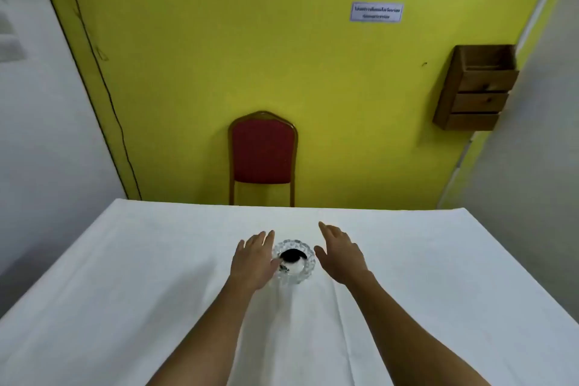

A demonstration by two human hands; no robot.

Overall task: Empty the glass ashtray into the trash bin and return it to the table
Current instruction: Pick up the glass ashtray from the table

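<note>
Two bare forearms reach forward from the bottom edge over a table covered with a white cloth that shows soft fold lines. The left hand is open, palm down, fingers spread and pointing away; its inner edge overlaps the left side of the glass ashtray, though I cannot tell whether it touches the glass or only hovers over it. The right hand is also open, fingers together and stretched forward, thumb turned inward; it sits just beside the ashtray's right side with a narrow strip of cloth showing between them. Neither hand grips anything.

The ashtray stands upright on the cloth between the two hands, near the middle of the table. It is clear, round, with a scalloped rim. Inside lie a dark oval mass and, nearer the left hand, some small dark bits.

Beyond the far edge of the table stands a chair with a red padded back and a gold-coloured frame, set against a yellow wall. A small white sign with blurred print hangs on the wall, and to the right a wooden box with small drawers is mounted. A thin dark cable runs down the wall at left.
</note>
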